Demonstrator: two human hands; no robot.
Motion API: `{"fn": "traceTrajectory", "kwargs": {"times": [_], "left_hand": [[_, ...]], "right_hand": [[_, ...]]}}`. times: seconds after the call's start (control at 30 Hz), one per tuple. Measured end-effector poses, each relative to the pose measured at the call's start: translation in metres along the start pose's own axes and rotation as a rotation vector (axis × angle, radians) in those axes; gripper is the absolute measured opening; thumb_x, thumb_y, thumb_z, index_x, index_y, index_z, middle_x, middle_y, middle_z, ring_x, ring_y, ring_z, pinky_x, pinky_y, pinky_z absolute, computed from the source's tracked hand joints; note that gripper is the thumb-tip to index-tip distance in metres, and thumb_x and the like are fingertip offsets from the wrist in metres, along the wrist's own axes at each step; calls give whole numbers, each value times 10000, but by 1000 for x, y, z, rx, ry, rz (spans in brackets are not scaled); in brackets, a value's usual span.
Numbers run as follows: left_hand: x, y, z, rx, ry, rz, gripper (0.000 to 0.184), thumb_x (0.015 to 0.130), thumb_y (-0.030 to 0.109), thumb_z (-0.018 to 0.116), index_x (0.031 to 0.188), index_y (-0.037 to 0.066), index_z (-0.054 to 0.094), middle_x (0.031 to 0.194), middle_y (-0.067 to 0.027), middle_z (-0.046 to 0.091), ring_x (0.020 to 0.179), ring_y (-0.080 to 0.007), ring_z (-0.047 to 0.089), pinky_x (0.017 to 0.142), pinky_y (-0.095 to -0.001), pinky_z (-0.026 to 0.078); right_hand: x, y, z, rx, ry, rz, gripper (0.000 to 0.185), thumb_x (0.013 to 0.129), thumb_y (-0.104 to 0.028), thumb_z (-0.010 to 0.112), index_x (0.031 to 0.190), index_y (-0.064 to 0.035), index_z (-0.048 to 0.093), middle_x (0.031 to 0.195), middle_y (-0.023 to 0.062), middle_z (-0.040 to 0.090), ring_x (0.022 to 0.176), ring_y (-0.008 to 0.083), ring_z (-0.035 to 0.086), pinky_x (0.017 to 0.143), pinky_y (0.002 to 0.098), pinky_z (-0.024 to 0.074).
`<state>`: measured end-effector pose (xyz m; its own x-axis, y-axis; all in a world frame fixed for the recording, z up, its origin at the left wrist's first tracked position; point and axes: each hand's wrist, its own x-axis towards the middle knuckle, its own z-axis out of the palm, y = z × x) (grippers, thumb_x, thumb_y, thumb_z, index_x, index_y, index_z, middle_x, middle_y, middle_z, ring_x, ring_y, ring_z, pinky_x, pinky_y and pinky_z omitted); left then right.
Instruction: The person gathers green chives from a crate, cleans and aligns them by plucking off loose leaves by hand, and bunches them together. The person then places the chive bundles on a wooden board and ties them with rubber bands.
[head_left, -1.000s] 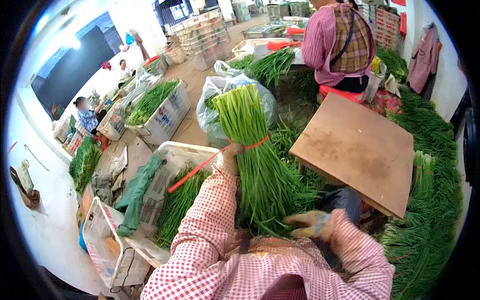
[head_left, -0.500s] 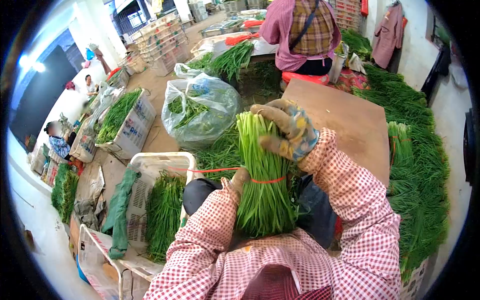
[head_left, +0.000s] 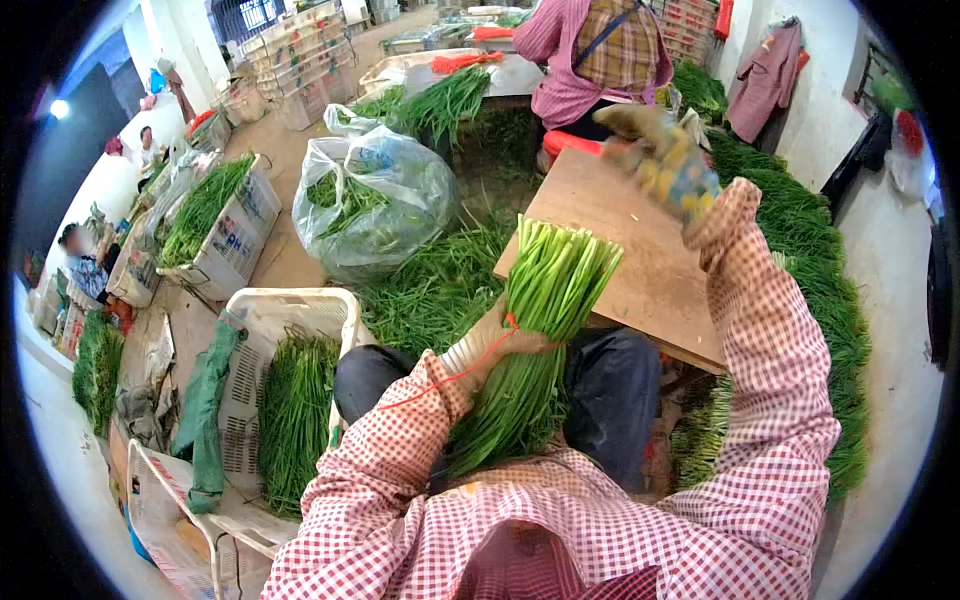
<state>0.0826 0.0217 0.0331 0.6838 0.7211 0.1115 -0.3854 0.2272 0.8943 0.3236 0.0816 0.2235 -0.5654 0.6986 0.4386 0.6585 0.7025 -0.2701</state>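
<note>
My left hand (head_left: pixel 495 345), in a pale glove, is wrapped round the middle of a thick bunch of green chives (head_left: pixel 560 270). The bunch leans over my lap, its pale stem ends up and the leaves down toward my body. A red tie (head_left: pixel 450 378) runs round it, and a loose end trails across my left sleeve. My right hand (head_left: pixel 665 165), in a patterned glove, is raised above the far right part of the brown board (head_left: pixel 640 240), apart from the bunch. Motion smears its fingers, so their grip is unclear.
A white crate (head_left: pixel 300 300) with chives stands at my left, a green cloth (head_left: pixel 210 415) over its edge. Beyond sits a clear plastic bag (head_left: pixel 375 215) of greens. Chives (head_left: pixel 815 330) line the right wall. A person in pink (head_left: pixel 590 60) sits ahead.
My right hand has left the top of the bunch and swung up and right over the board. The bunch now tilts to the right, with my left hand wrapped further round it.
</note>
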Motion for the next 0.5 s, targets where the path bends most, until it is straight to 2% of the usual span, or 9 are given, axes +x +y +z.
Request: {"fn": "traceTrajectory", "kwargs": {"times": [0.07,0.13,0.17,0.2,0.3,0.37,0.4,0.47,0.5], "left_hand": [[-5,13,14,72,105,-32,770,651,194,834,1301,48,447,1174,-64,590,1067,-199,576,943,-355,460],[-6,15,23,55,112,-21,793,639,201,842,1304,46,440,1179,-67,589,1073,-199,574,944,-355,460],[-7,13,25,39,132,-4,815,626,208,851,1307,44,433,1184,-70,589,1079,-200,572,944,-355,459],[-6,7,18,117,136,-62,842,612,253,857,1311,40,437,1213,-76,579,1096,-204,565,963,-368,449],[-8,4,13,57,46,-65,859,605,285,858,1314,36,441,1241,-74,568,1107,-208,561,975,-381,441],[-13,0,8,46,62,-101,852,620,292,847,1323,35,441,1262,-80,559,1116,-214,559,978,-388,440],[-11,-10,-2,-32,112,-102,858,620,292,843,1330,34,436,1263,-90,558,1118,-223,560,973,-392,444],[-19,13,1,14,-16,-18,847,645,301,809,1348,31,422,1272,-117,549,1122,-246,560,962,-400,456],[-19,16,-13,16,-9,-14,847,645,301,809,1348,31,422,1272,-117,549,1122,-246,560,962,-400,456]], "right_hand": [[-7,-34,13,-104,-32,-185,663,797,-522,637,1296,-114,480,1211,237,541,1106,367,536,972,409,432],[-19,-61,40,-191,-51,-245,625,776,-498,669,1223,-81,541,1125,226,587,1055,332,567,930,429,455],[-23,-51,56,-193,-52,-232,625,776,-498,669,1223,-81,541,1125,226,587,1055,332,567,930,429,455],[-26,-37,68,-190,-49,-207,627,778,-489,668,1229,-75,533,1129,223,583,1055,329,565,929,425,454],[-27,-16,70,-102,-63,-59,631,787,-461,663,1247,-59,509,1142,214,571,1054,321,558,927,413,451],[-24,-2,58,-14,-80,80,635,792,-443,660,1260,-48,492,1150,208,563,1054,315,554,926,404,449],[-22,3,51,35,-81,148,637,795,-434,658,1266,-42,484,1154,205,559,1054,312,552,925,400,448],[-19,8,33,145,-54,282,641,800,-415,655,1278,-31,468,1162,199,551,1054,307,548,924,392,445],[-18,7,27,214,-24,340,643,803,-406,654,1284,-26,459,1166,196,547,1053,304,545,923,388,444]]}}
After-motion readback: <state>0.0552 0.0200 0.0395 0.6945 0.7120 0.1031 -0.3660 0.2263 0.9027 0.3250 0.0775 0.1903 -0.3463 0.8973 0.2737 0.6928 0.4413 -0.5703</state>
